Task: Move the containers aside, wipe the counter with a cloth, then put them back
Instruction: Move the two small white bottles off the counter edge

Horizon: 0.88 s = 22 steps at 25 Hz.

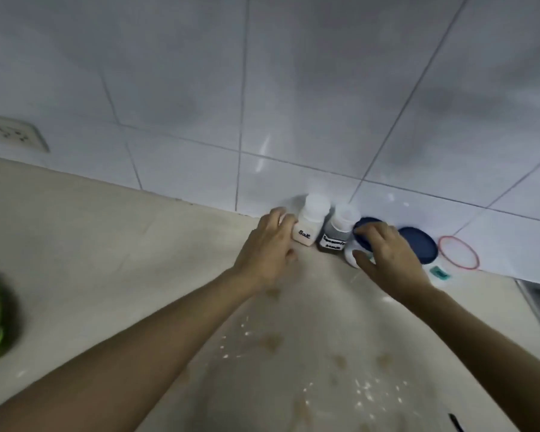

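Beige stone counter (113, 251) under white wall tiles (293, 104) carries brown spots and white specks, unwiped, no cloth visible. Against the wall stand a white-capped "Salt" jar (310, 222), a grey labelled jar (335, 233) and two blue-lidded white tubs (420, 249). Left hand (267, 247) touches the salt jar, fingers apart; right hand (385, 252) clasps one tub. Moving aside seems just starting.

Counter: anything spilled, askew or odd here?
Yes. The counter in front of the containers carries brownish spots and scattered white specks, like spilled bits or droplets. A loose red ring lies by the wall beside the blue-lidded tub. The salt bottle seems to lean, though the wide lens may exaggerate it.
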Each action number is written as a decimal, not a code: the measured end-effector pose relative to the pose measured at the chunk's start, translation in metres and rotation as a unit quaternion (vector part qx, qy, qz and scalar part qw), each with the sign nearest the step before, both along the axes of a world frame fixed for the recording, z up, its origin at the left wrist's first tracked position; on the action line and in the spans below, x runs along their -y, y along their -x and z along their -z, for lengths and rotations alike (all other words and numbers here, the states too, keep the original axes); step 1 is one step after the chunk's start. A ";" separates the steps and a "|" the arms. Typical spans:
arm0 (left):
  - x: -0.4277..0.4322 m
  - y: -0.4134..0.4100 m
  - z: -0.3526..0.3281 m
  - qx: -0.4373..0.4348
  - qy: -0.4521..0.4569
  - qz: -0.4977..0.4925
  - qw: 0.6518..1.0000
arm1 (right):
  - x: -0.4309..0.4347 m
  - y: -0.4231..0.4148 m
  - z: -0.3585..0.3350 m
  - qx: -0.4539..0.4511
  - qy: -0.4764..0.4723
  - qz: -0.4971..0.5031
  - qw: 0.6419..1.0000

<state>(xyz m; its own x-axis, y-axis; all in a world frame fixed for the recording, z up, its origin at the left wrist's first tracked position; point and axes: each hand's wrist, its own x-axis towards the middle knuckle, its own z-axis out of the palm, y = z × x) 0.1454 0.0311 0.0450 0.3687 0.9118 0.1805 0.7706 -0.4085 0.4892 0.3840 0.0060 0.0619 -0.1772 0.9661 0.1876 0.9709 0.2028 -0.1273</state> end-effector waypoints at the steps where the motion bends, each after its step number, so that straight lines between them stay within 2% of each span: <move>1: -0.015 -0.015 -0.006 -0.003 0.009 0.000 1.000 | -0.011 -0.009 -0.006 0.052 -0.005 -0.028 0.998; 3: -0.043 -0.038 -0.010 -0.019 0.025 0.005 0.999 | -0.037 -0.019 -0.015 0.099 -0.009 -0.064 0.993; 8: -0.069 -0.065 0.011 -0.016 0.056 0.040 0.998 | -0.072 -0.009 0.001 0.037 0.052 -0.034 0.997; 10: -0.072 -0.072 0.015 -0.034 0.032 0.028 0.998 | -0.076 -0.001 0.008 -0.006 0.060 -0.006 0.998; 14: -0.082 -0.080 0.005 -0.106 -0.028 -0.001 0.994 | -0.088 -0.001 0.007 -0.017 0.060 0.013 0.998; 17: -0.081 -0.066 0.000 -0.109 -0.022 0.030 0.993 | -0.085 0.003 0.004 -0.038 0.069 -0.007 0.997; 22: -0.051 0.022 -0.010 -0.045 -0.023 -0.026 0.998 | -0.075 0.053 -0.003 -0.096 0.070 -0.024 0.993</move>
